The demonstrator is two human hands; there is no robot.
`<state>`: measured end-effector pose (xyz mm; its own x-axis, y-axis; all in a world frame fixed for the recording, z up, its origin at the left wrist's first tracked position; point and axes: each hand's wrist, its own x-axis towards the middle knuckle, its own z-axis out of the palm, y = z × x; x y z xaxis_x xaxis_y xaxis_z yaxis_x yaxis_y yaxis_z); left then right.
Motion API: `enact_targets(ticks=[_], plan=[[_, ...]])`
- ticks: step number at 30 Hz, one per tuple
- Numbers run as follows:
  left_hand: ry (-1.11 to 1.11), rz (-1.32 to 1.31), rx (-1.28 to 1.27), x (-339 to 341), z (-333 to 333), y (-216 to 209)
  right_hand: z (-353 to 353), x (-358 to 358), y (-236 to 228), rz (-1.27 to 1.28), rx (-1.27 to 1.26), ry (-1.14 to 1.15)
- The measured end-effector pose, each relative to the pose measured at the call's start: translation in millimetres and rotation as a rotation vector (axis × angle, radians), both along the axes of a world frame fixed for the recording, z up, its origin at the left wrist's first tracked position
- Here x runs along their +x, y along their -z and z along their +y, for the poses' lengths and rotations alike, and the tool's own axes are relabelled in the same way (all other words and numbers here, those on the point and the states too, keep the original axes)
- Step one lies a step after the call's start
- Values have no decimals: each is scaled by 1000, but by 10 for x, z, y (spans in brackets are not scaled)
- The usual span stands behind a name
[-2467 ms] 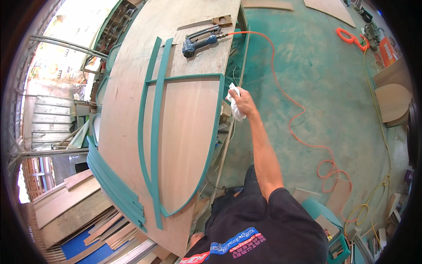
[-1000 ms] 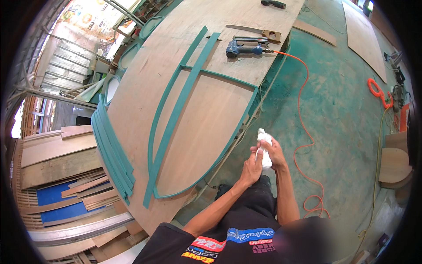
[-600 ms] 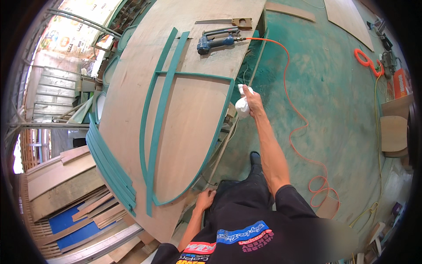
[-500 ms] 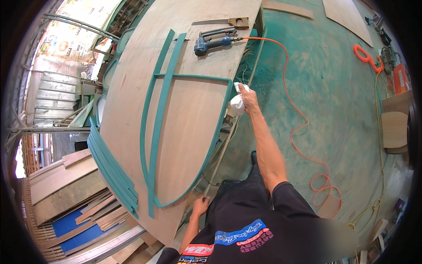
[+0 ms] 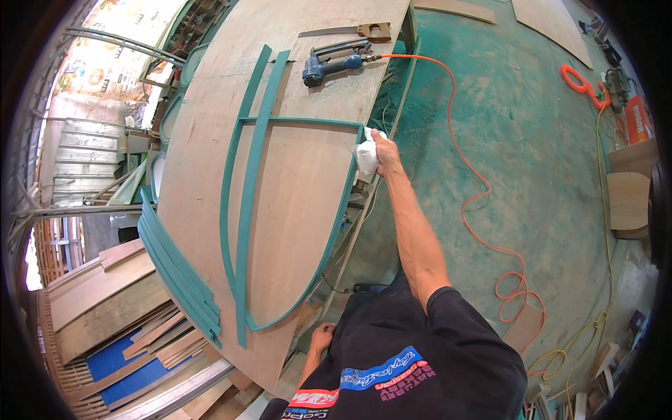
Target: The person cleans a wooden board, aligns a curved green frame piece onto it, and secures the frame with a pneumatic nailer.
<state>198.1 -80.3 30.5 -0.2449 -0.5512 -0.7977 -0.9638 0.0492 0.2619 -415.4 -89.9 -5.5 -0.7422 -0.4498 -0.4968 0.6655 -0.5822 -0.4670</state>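
My right hand [image 5: 387,155] grips a white crumpled bundle [image 5: 367,155], soft like a cloth or a bag; I cannot tell which. It touches the upper right corner of a green curved wooden frame [image 5: 348,183], which lies on a pale plywood sheet [image 5: 196,168]. A straight green strip [image 5: 253,183] lies lengthwise across the frame. Close to my body, beside the sheet's near right edge, my left hand [image 5: 323,337] hangs low, its fingers curled with nothing visible in them.
A blue air nailer [image 5: 334,67] and a handsaw [image 5: 350,31] lie at the sheet's far end. An orange hose [image 5: 453,126] runs from the nailer across the green-stained floor. Several green strips [image 5: 178,273] are stacked at the left edge, near loose boards [image 5: 105,283].
My right hand has moved slightly left with the white bundle, bringing it against the frame's corner. My left hand has dropped a little toward my body.
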Motion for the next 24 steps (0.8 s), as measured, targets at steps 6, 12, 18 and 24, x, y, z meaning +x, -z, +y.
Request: enact_targets(ticks=[6, 12, 18, 24], plan=[[-58, 10, -6, -62, -25, -54, 9, -55, 98, 150, 329, 31], [-32, -15, -21, 170, -18, 61, 37, -86, -13, 199, 446, -23], [-15, 6, -28, 154, 40, 0, 42, 90, -55, 109, 477, 6], [-21, -38, -3, 100, -47, 29, 75, 311, -38, 169, 454, 22]])
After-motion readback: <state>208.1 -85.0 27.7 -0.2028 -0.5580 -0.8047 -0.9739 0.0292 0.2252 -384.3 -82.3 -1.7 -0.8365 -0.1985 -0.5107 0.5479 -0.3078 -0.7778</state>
